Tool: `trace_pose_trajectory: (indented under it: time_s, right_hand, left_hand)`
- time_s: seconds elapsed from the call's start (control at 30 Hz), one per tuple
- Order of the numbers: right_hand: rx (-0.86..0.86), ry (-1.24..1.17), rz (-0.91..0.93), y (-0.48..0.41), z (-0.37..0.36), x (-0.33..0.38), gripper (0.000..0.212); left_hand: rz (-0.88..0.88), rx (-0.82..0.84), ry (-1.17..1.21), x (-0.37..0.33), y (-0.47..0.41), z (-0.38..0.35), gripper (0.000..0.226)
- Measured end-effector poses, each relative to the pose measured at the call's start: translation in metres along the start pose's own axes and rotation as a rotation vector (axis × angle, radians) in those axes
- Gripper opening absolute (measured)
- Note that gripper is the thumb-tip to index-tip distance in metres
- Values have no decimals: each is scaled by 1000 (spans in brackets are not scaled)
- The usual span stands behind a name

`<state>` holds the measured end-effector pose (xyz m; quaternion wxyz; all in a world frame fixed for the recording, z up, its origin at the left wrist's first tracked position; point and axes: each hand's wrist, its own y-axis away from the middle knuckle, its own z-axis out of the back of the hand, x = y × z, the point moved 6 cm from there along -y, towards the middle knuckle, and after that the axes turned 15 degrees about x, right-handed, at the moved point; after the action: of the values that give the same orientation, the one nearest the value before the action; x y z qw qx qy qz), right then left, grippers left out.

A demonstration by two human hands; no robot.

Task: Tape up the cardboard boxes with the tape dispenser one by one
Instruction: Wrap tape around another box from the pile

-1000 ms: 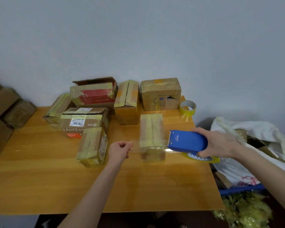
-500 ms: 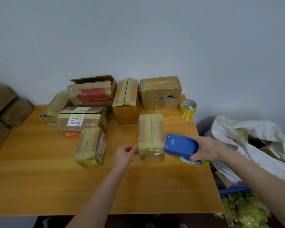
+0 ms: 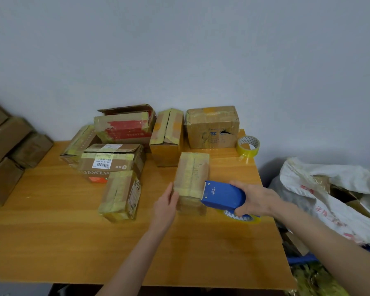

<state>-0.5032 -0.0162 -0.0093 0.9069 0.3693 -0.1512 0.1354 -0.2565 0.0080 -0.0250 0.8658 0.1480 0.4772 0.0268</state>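
Note:
A small taped cardboard box [image 3: 192,174] stands near the middle right of the wooden table [image 3: 51,242]. My right hand [image 3: 257,199] grips the blue tape dispenser [image 3: 223,195], whose toothed edge sits against the box's right side near its front end. My left hand [image 3: 166,205] lies flat against the box's left side with straight fingers. A strip of clear tape crosses the box's front end between both hands.
Several taped boxes [image 3: 124,131] crowd the table's back, and another small box [image 3: 121,194] stands left of my left hand. A spare yellow tape roll [image 3: 248,146] sits at the back right corner. Brown cartons [image 3: 6,152] stack at left; a white sack [image 3: 333,195] lies right.
The dispenser moved left until it reached the box's right side. My left hand, which pinched the tape end out to the left, came right and now presses on the box's left side.

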Motion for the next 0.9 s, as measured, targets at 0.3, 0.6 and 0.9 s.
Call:
trace_pose_trajectory:
  time_s: [0.3, 0.6, 0.9]
  right_hand:
    - [-92, 33, 101, 8, 0, -8, 93]
    - [-40, -81, 153, 25, -7, -28, 88]
    - [-7, 123, 11, 29, -12, -37, 88]
  left_hand:
    - [-307, 224, -1019, -23, 1, -35, 61]
    - [-281, 243, -1093, -15, -5, -38, 71]
    - [-270, 255, -1069, -12, -5, -36, 73]
